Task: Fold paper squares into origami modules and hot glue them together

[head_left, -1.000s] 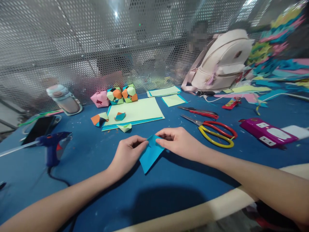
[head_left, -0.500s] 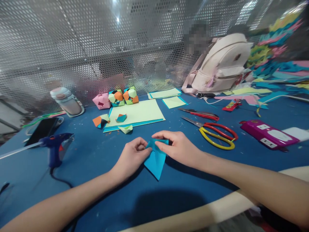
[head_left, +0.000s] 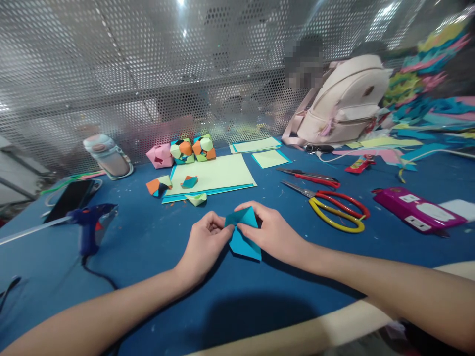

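Observation:
A folded piece of blue paper [head_left: 243, 232] rests on the dark blue tabletop [head_left: 156, 267] just in front of me. My left hand [head_left: 206, 244] pinches its left corner with curled fingers. My right hand [head_left: 272, 232] is closed on its upper right part, thumb under a raised flap. Both hands meet at the paper's top.
Behind the hands lie pale green sheets [head_left: 211, 173], small folded paper pieces [head_left: 195, 199] and several paper balls [head_left: 181, 150]. Red and yellow scissors [head_left: 334, 207] and a purple power strip [head_left: 415, 210] lie to the right. A blue glue gun [head_left: 87, 222], a phone [head_left: 70, 195] and a bottle [head_left: 107, 155] lie left; a backpack [head_left: 345, 101] stands by the mesh wall.
The paper's long lower point has been folded up, so the piece is shorter and a flap now stands at the top. Both hands kept hold and stayed in place.

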### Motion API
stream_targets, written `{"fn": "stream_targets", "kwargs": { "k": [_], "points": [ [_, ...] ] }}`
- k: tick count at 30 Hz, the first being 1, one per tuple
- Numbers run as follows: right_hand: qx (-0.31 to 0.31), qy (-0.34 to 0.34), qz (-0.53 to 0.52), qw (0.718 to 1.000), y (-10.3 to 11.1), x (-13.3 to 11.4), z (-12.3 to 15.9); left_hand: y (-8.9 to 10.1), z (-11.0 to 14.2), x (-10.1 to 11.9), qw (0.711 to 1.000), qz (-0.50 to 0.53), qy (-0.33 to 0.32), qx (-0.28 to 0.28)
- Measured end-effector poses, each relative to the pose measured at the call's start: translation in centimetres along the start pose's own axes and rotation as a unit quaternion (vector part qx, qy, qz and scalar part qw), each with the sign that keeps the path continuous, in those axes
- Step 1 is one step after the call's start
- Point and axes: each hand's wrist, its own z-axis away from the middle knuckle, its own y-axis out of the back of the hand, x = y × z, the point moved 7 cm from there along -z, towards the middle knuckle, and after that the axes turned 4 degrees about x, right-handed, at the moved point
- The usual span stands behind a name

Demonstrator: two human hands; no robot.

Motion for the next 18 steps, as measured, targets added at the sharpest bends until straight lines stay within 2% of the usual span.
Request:
{"fn": "stream_targets", "kwargs": {
  "k": [4,11,18],
  "points": [
    [0.011,0.079,0.042,0.996,-0.2,-0.4,0.3,-0.4,0.3,-0.4,1.000,-0.009,0.015,-0.017],
    [0.005,0.144,0.091,0.985,-0.6,-1.0,0.7,-0.7,0.7,-0.9,0.998,-0.029,0.038,-0.040],
    [-0.016,0.139,0.103,0.985,-0.7,-1.0,0.6,-0.8,0.6,-1.0,0.997,-0.045,0.039,-0.043]
  ]
}}
